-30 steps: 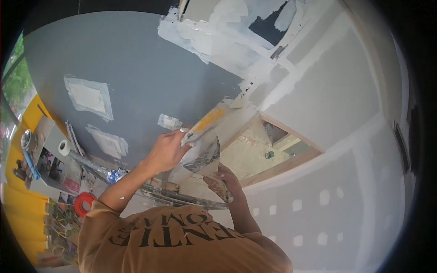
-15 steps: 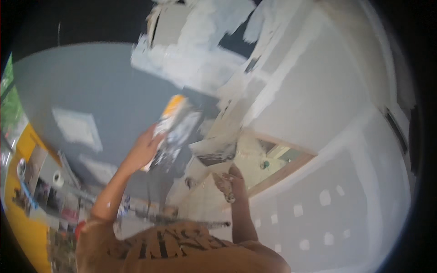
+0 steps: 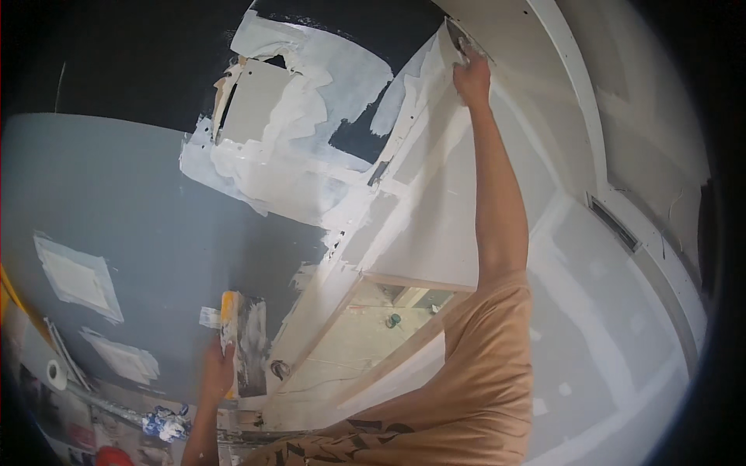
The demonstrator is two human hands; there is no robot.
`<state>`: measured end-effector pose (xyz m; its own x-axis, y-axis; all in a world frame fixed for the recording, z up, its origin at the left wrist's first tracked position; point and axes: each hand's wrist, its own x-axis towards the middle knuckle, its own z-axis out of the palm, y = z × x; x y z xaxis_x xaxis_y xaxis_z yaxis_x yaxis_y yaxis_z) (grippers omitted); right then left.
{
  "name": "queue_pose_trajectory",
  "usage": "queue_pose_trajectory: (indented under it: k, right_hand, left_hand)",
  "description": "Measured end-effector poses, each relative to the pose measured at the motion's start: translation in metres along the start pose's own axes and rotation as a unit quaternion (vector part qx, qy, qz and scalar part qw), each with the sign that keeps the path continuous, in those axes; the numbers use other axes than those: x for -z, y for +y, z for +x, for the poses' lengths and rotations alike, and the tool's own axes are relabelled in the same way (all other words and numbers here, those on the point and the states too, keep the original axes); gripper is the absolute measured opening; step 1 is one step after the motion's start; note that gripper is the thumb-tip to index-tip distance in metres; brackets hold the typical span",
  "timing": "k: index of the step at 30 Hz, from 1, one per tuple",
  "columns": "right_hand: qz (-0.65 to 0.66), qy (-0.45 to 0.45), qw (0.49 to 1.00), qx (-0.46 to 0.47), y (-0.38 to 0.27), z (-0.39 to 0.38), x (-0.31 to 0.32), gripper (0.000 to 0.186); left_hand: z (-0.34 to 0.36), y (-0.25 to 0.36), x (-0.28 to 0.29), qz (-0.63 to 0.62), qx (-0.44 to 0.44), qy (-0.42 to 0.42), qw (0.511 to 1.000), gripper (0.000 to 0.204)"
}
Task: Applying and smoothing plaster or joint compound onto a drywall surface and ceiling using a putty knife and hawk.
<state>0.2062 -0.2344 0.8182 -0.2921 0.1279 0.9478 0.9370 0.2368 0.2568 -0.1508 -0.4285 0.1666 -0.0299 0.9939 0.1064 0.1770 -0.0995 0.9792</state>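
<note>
At the top of the frame, right of centre, a putty knife (image 3: 455, 35) sits in my right fingers (image 3: 466, 64), its blade apparently against the seam beside the black wall (image 3: 365, 19); I judge this a spreading stroke, calling for even pressure. Lower left, my left fingers (image 3: 228, 353) grip a smeared, yellow-edged broad blade (image 3: 252, 349). Dark lettering, partly folded away, crosses my brown shirt (image 3: 489, 349)

Worn: tan T-shirt (image 3: 474, 380), fabric creased; short right sleeve (image 3: 501, 311); large dark lettering (image 3: 371, 426) across front. Left hand (image 3: 218, 369), right hand (image 3: 472, 81) bare.
</note>
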Motion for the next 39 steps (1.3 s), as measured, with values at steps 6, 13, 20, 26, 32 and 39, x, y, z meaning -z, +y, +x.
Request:
queue_pose_trajectory:
  k: [6, 13, 20, 26, 32, 39]
  right_hand:
    - [-0.075, 0.053, 0.996, 0.011, 0.006, 0.035, -0.018, 0.062]
    - [-0.084, 0.007, 0.996, 0.002, 0.011, 0.046, -0.017, 0.071]
    - [-0.113, -0.028, 0.993, 0.003, -0.006, 0.02, -0.011, 0.079]
    - [-0.124, -0.049, 0.991, -0.018, -0.019, -0.022, -0.013, 0.081]
    - [-0.115, -0.04, 0.993, -0.008, -0.045, -0.073, -0.02, 0.084]
    - [-0.1, -0.046, 0.994, -0.016, -0.069, -0.126, -0.026, 0.087]
  left_hand:
    - [-0.001, -0.016, -0.011, -0.016, -0.029, -0.003, 0.999, 0.047]
    - [0.003, -0.065, -0.018, -0.036, -0.034, 0.001, 0.999, 0.044]
    - [0.004, -0.08, -0.033, 0.044, -0.032, 0.032, 0.998, 0.04]
    - [0.003, -0.063, -0.036, -0.051, -0.006, -0.059, 0.997, 0.035]
    - [-0.008, -0.058, -0.039, -0.09, 0.013, -0.082, 0.992, 0.034]
    - [-0.024, -0.064, -0.044, -0.078, 0.049, -0.103, 0.99, 0.033]
